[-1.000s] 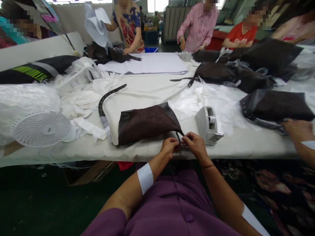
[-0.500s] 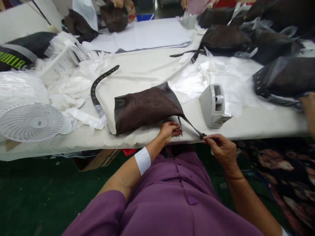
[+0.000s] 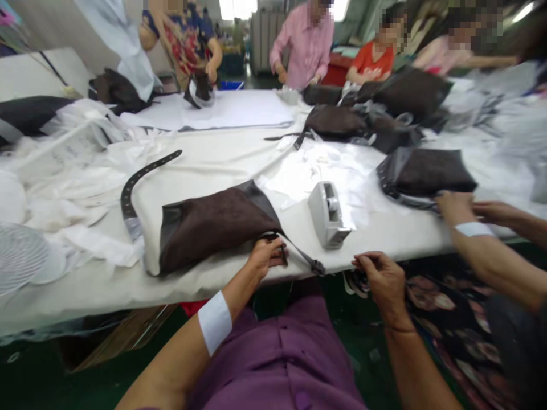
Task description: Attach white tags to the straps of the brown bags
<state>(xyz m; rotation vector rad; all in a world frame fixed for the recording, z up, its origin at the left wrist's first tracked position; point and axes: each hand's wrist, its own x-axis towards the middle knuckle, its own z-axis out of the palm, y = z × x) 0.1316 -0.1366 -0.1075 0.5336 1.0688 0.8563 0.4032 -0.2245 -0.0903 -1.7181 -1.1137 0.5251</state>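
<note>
A dark brown handbag (image 3: 213, 225) with smoother black corners lies on its side near the table's front edge. At its lower right corner, my left hand (image 3: 268, 256) has curled fingers around a thin dark zipper pull (image 3: 284, 254). A short strap with a dark buckle (image 3: 317, 267) runs from that corner to the table edge. My right hand (image 3: 384, 279) is off to the right of the buckle, apart from it, thumb and fingertips pinched; what they hold, if anything, is too small to name. The bag's long punched strap (image 3: 127, 193) curves out on the left, its base wrapped in clear film.
A grey tape dispenser (image 3: 329, 216) stands right of the bag. White wrapping sheets (image 3: 85, 196) and a white fan (image 3: 23, 259) are at left. More dark bags (image 3: 431, 171) lie at right, where a co-worker's hands (image 3: 459, 208) work. Several people stand across the table.
My right hand has let go of the buckle and moved right, away from the strap. My left hand stays at the bag's corner. The view has tilted up and turned right.
</note>
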